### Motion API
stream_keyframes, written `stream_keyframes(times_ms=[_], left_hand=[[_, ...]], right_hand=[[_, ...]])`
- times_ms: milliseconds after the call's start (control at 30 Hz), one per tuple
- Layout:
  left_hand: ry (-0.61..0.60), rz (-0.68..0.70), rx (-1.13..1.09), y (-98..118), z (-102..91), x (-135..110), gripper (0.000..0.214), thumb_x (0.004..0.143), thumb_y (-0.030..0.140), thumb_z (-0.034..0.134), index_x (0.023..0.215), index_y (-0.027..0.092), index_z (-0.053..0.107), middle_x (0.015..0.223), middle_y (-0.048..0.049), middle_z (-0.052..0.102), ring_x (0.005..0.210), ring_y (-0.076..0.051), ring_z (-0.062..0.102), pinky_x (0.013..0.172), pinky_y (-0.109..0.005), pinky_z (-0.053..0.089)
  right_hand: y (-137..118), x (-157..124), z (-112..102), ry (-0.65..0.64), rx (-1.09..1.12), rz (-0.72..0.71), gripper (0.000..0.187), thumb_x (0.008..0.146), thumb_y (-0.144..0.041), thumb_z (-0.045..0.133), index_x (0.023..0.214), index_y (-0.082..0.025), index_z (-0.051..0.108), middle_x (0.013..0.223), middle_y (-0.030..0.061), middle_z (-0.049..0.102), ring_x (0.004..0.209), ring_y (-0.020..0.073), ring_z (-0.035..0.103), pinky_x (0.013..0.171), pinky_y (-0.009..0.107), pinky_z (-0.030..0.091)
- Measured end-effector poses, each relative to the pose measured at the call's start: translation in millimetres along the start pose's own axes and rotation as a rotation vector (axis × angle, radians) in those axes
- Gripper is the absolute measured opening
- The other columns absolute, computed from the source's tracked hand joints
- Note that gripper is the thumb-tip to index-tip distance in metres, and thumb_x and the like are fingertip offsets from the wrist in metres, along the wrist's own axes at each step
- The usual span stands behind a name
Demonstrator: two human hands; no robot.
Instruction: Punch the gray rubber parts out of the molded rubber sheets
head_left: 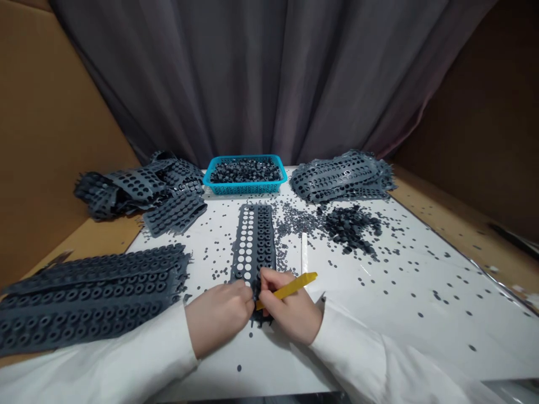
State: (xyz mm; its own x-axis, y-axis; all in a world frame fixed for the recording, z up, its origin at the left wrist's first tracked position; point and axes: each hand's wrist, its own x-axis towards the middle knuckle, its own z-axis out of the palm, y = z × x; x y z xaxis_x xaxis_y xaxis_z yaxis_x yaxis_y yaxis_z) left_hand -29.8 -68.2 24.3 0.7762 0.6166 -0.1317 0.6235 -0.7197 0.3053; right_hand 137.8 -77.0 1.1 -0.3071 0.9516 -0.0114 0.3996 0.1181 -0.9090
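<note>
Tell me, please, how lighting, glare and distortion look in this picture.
Head view: wide-angle distortion bows the white table at its edges; head view: light is bright on the table, with faint glare near its right edge, while the curtain and corners are dim; head view: the right hand and yellow tool look sharp, with soft shadows beneath.
</note>
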Motion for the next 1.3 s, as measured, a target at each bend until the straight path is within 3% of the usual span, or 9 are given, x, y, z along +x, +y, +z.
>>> stream_keyframes(times_ms=[133,267,400,633,733,833,1000,1167,1300], left_hand=[[0.067,0.010,-0.116,-0.1,6.3,-0.7,0.022,0.079,0.003,0.042,0.068,0.017,0.055,0.067,-0.0072,0.053,0.066,-0.021,0.048,0.061,-0.030,0.039],[0.045,0.013,-0.106,-7.1,1.6,3.5,0.022,0.077,0.002,0.045,0.066,0.017,0.056,0.065,-0.0059,0.055,0.061,-0.019,0.049,0.058,-0.028,0.036],[0.049,0.054,-0.291,-15.9,-20.3,9.7,0.012,0.079,0.014,0.055,0.071,0.018,0.063,0.069,-0.0042,0.061,0.063,-0.018,0.055,0.059,-0.025,0.037],[0.264,-0.209,-0.647,-29.1,-68.2,17.6,0.006,0.072,0.023,0.066,0.071,0.018,0.070,0.070,-0.0034,0.067,0.065,-0.018,0.057,0.060,-0.025,0.039],[0.244,-0.272,-0.758,-33.1,-61.0,14.9,0.006,0.069,0.023,0.068,0.070,0.018,0.070,0.068,-0.0026,0.067,0.065,-0.017,0.056,0.060,-0.024,0.039],[0.163,-0.347,-0.984,-37.3,-38.7,10.0,0.013,0.068,0.027,0.070,0.073,0.015,0.070,0.068,-0.0030,0.065,0.061,-0.014,0.052,0.056,-0.022,0.037],[0.054,-0.487,-1.558,-40.3,-8.4,2.0,0.043,0.058,0.046,0.077,0.077,0.010,0.066,0.062,-0.0020,0.058,0.040,-0.002,0.026,0.039,-0.018,0.014],[0.071,-0.470,-1.803,-32.2,-6.0,-2.9,0.040,0.058,0.040,0.080,0.074,0.008,0.064,0.065,-0.0024,0.055,0.042,0.000,0.021,0.040,-0.016,0.009],[0.097,-0.479,-1.849,-24.3,-10.1,-2.3,0.041,0.058,0.041,0.080,0.072,0.008,0.060,0.064,-0.0024,0.055,0.042,0.000,0.020,0.039,-0.016,0.008]], right_hand=[[-2.5,0.2,-1.1,-0.008,-0.002,0.012,0.018,0.069,-0.009,0.043,0.057,-0.020,0.036,0.049,-0.0054,0.044,0.051,0.0111,0.043,0.050,0.021,0.030],[-3.4,1.3,-1.5,-0.022,-0.048,0.026,0.018,0.070,-0.010,0.043,0.057,-0.020,0.036,0.050,-0.0047,0.046,0.052,0.0116,0.044,0.050,0.021,0.030],[-4.1,1.8,-1.6,-0.039,-0.079,0.036,0.017,0.070,-0.010,0.043,0.057,-0.020,0.037,0.051,-0.0041,0.047,0.053,0.0120,0.045,0.051,0.021,0.031],[-5.9,-0.1,-2.3,-0.035,-0.038,0.048,0.017,0.070,-0.010,0.043,0.057,-0.020,0.037,0.050,-0.0045,0.048,0.053,0.0123,0.046,0.051,0.021,0.032],[-4.7,0.0,-1.6,-0.035,-0.012,0.046,0.016,0.070,-0.010,0.043,0.058,-0.020,0.038,0.051,-0.0046,0.048,0.053,0.0122,0.047,0.051,0.021,0.032],[-3.1,0.6,-0.9,-0.036,0.023,0.036,0.016,0.070,-0.009,0.044,0.059,-0.020,0.040,0.051,-0.0048,0.048,0.053,0.0116,0.047,0.051,0.020,0.033],[-1.8,0.7,-0.6,-0.035,0.072,0.026,0.016,0.070,-0.008,0.044,0.059,-0.019,0.039,0.050,-0.0052,0.048,0.052,0.0106,0.047,0.050,0.020,0.034],[-3.3,-3.4,-1.7,-0.011,0.186,-0.027,0.015,0.074,-0.009,0.045,0.063,-0.019,0.042,0.051,-0.0052,0.050,0.051,0.0105,0.050,0.051,0.020,0.037],[-6.3,-5.5,-5.3,0.198,0.357,-0.124,0.008,0.085,-0.022,0.047,0.087,-0.020,0.054,0.071,0.0006,0.066,0.062,0.0138,0.060,0.057,0.023,0.045]])
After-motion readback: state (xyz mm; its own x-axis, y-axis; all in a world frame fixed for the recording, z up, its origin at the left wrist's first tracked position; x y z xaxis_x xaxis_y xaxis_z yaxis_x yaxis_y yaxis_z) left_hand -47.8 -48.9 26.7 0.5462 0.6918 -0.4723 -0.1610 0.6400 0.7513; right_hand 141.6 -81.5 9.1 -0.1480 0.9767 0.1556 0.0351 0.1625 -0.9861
